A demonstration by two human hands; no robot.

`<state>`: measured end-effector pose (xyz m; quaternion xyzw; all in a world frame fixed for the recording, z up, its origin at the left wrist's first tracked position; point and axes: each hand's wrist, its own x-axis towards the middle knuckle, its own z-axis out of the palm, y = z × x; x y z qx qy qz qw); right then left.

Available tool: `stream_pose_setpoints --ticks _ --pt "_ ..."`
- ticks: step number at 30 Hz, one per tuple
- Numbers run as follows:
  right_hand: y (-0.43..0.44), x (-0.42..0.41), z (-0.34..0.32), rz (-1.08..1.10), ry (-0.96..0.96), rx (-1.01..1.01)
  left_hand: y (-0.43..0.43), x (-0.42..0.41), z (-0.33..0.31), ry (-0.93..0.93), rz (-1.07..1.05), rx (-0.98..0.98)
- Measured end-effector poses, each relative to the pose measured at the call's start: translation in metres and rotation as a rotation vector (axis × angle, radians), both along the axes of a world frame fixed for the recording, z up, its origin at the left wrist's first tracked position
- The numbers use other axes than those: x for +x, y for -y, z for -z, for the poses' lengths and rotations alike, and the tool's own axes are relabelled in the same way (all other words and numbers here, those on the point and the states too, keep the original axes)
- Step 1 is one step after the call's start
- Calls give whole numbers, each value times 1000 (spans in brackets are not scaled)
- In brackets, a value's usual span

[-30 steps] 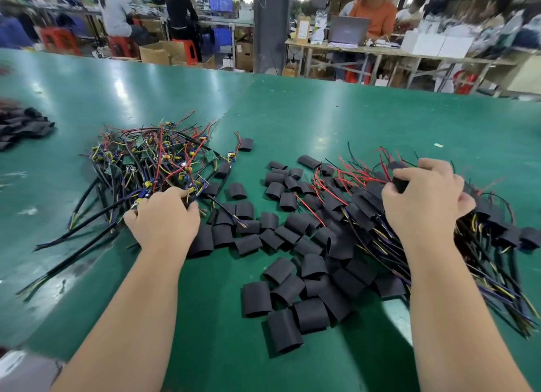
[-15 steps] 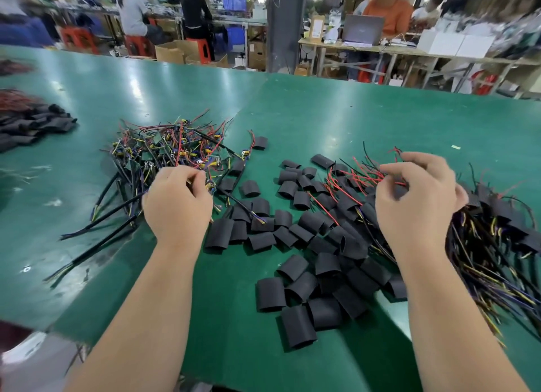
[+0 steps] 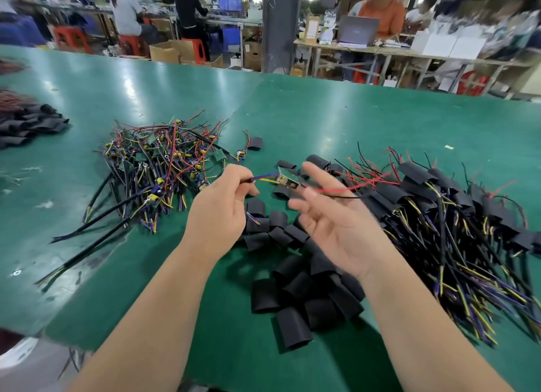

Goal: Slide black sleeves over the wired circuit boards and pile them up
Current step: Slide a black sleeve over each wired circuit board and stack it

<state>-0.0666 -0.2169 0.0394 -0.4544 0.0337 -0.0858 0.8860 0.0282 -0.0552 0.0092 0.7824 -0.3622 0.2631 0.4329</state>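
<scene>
Fig. Sleeves point(image 3: 292, 298) lie loose, nearer me than the board point(image 3: 288, 179). My right hand point(image 3: 342, 227), fingers spread, holds nothing just right of the board; my left hand point(image 3: 222, 207) pinches its cable. Risk: its red lead point(image 3: 336, 190) may snag the sleeved pile point(image 3: 453, 210) further right.

One wired circuit board point(image 3: 288, 180) is held up. Three heaps are counted on the table point(image 3: 351, 122): bare wired boards point(image 3: 164, 163), loose black sleeves point(image 3: 304, 298), sleeved boards point(image 3: 456, 216). A fourth heap point(image 3: 26, 125) is seen far left.
</scene>
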Motion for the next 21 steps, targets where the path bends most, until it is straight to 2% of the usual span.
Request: stream_pose_setpoints --ticks 2,5,7,12,17,19,21 --pt "5 3 1 162 62 -77 -1 -1 -1 -1 -19 89" --pt "6 4 6 272 89 -323 3 -5 -3 -15 30 161" --pt "5 4 9 282 95 -419 8 -9 -5 27 35 167" --pt "7 3 6 276 141 -516 7 -12 -7 91 11 164" --pt "3 3 5 345 134 -720 8 -13 -5 142 -24 252" --pt "3 5 6 372 86 -705 9 -13 -5 168 -45 258" --pt "3 6 6 326 23 -514 10 -13 -5 178 -39 238"
